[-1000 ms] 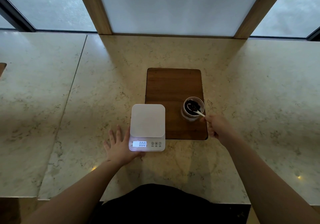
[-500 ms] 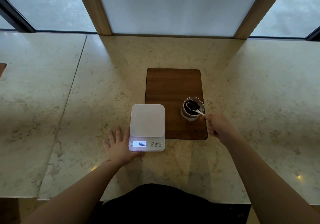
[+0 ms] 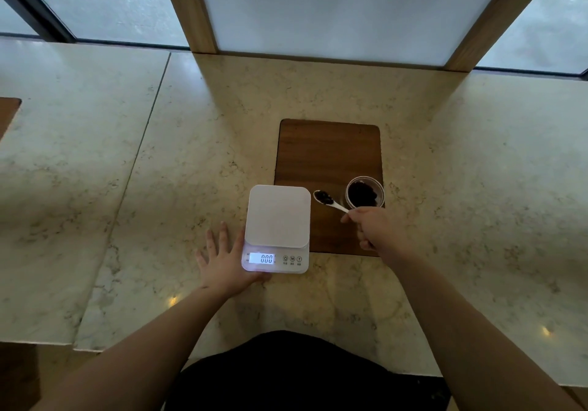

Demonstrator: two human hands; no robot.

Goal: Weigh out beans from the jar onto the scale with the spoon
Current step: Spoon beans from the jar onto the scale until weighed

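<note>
A white digital scale (image 3: pixel 277 216) stands at the table's near middle, its lit display reading 000 and its platform bare. My left hand (image 3: pixel 224 262) lies flat and spread against the scale's left front corner. A small clear jar (image 3: pixel 364 192) of dark beans stands on a brown wooden board (image 3: pixel 327 152), right of the scale. My right hand (image 3: pixel 374 226) grips the handle of a white spoon (image 3: pixel 329 201). The spoon's bowl carries dark beans and hovers between the jar and the scale's right edge.
The marble tabletop (image 3: pixel 159 171) stretches wide on both sides, with a seam on the left. Wooden window posts (image 3: pixel 187 6) rise at the far edge. Another brown board's corner (image 3: pixel 8 111) shows at the far left.
My right hand lifted the spoon out of the jar, loaded with beans, and carried it left toward the scale. My left hand and the scale stayed put.
</note>
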